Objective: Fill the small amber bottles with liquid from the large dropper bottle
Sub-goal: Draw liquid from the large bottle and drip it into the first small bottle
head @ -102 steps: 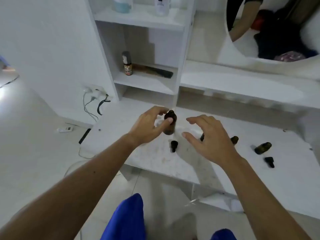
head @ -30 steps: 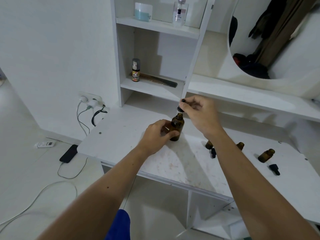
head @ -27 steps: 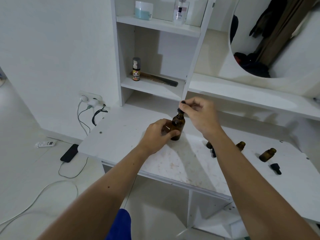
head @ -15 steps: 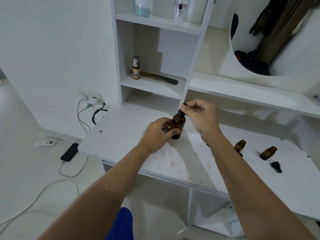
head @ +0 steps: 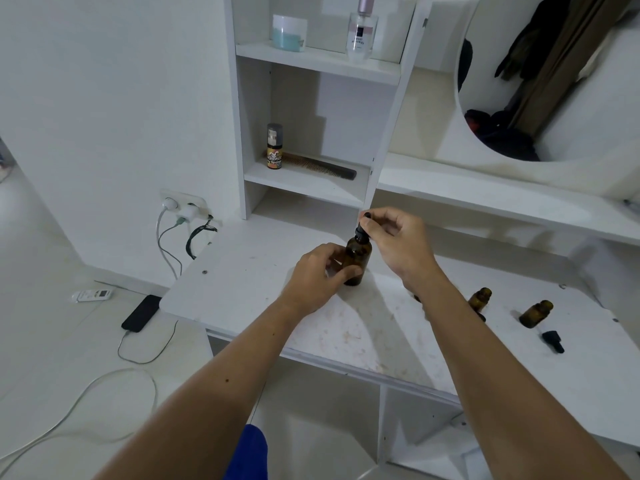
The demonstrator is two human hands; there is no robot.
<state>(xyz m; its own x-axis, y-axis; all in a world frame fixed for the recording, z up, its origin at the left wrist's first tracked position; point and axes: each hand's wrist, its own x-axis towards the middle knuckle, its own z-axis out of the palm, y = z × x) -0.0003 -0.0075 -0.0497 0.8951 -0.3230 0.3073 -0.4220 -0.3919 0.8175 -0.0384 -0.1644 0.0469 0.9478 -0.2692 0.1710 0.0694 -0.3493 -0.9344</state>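
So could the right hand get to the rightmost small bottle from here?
Probably yes, once it lets go: the right hand is pinching the dropper cap, but bare tabletop lies between it and the small bottle.

the large amber dropper bottle (head: 356,259) stands upright, gripped by the left hand (head: 317,277); the right hand (head: 398,242) pinches its black dropper cap (head: 363,227). two small amber bottles (head: 479,299) (head: 535,313) stand uncapped beyond the right forearm, a loose black dropper cap (head: 553,341) beside them.
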